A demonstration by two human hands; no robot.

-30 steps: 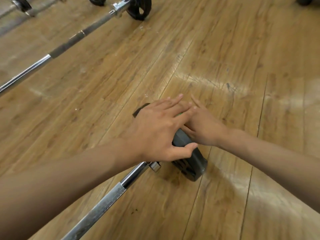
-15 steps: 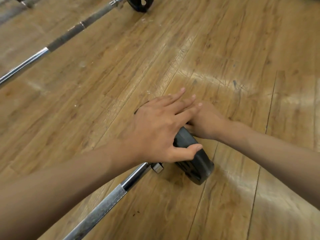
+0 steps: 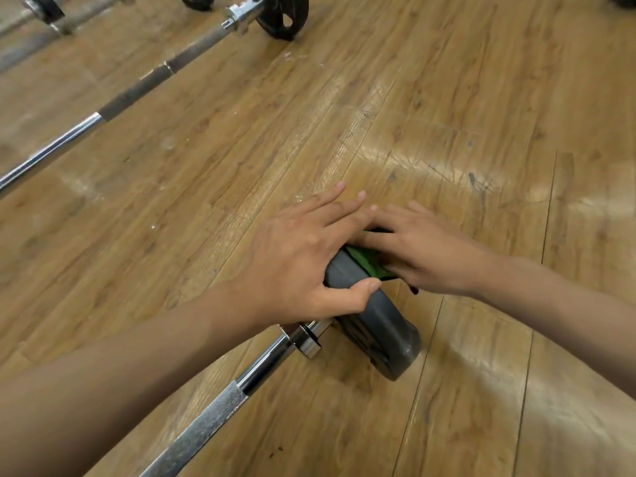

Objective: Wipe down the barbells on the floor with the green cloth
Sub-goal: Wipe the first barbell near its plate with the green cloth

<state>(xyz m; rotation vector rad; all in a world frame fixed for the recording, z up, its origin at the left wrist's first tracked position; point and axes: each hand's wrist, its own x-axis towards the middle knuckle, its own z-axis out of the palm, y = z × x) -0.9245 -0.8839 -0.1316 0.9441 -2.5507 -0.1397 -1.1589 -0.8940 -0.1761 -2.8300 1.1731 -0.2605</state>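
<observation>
- Barbells in view: three, all on the wooden floor (image 3: 481,98).
- The near barbell (image 3: 220,411) runs from the near left edge up to centre. It carries one chrome collar (image 3: 308,342) and one grey plate (image 3: 382,325) standing on its rim.
- The second barbell (image 3: 137,87) lies far left, well apart from the hands, and ends in one black plate (image 3: 284,18).
- The third bar (image 3: 31,15) is in the far left corner, only partly in frame.
- Cloths: one. The green cloth (image 3: 366,261) sits on top of the grey plate, between the two hands and mostly hidden by them.
- Left hand (image 3: 299,266): the grip spans the plate's top, with the thumb curled on the near rim and the fingers stretched over the far side. It hides the plate's far half.
- Right hand (image 3: 430,256): the grip is flat, with straight fingers pressing the cloth against the plate's right face. Its fingertips touch those of the left hand.
</observation>
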